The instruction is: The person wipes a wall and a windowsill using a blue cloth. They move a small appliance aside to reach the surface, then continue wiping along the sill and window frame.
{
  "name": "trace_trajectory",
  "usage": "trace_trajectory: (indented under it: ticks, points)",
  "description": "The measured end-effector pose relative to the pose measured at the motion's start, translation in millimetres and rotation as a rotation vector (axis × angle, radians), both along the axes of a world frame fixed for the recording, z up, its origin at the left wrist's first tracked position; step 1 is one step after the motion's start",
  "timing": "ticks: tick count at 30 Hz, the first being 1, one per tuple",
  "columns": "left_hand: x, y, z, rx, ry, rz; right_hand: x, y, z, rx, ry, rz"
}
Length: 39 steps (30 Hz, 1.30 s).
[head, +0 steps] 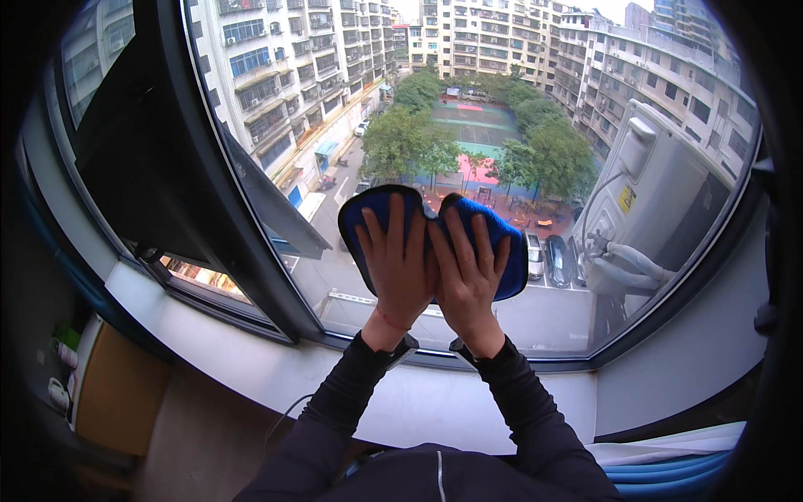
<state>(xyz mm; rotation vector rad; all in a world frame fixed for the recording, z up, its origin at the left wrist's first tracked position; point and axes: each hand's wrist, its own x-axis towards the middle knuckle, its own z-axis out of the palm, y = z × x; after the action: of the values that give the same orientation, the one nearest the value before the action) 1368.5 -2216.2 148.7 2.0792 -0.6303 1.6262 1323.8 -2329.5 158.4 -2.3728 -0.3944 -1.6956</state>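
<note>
My left hand (396, 270) lies flat with its fingers spread on a blue cloth (513, 270) with black edging. Beside it, my right hand (469, 276) presses on the same blue material, and the two hands meet at the thumbs. The cloth is held up against the window pane (539, 323), fanning out in two lobes with a notch at the top between them. Whether it is one piece or two I cannot tell, since my hands cover its middle. A thin red string circles my left wrist, and dark devices show at both wrists.
A white windowsill (433, 401) runs below the dark window frame (539, 366). At left, a window section (213, 276) stands partly open. An air-conditioner unit (652, 169) hangs outside at right. Blue and white curtain fabric (671, 467) lies lower right; a cable (280, 419) hangs lower left.
</note>
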Motion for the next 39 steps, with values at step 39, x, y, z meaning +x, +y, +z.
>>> trace_trajectory:
  ticks: [39]
  points:
    - [14.0,47.8,-68.7,-0.234,0.147,0.176,9.4,73.9,-44.0,-0.065,0.042,0.213]
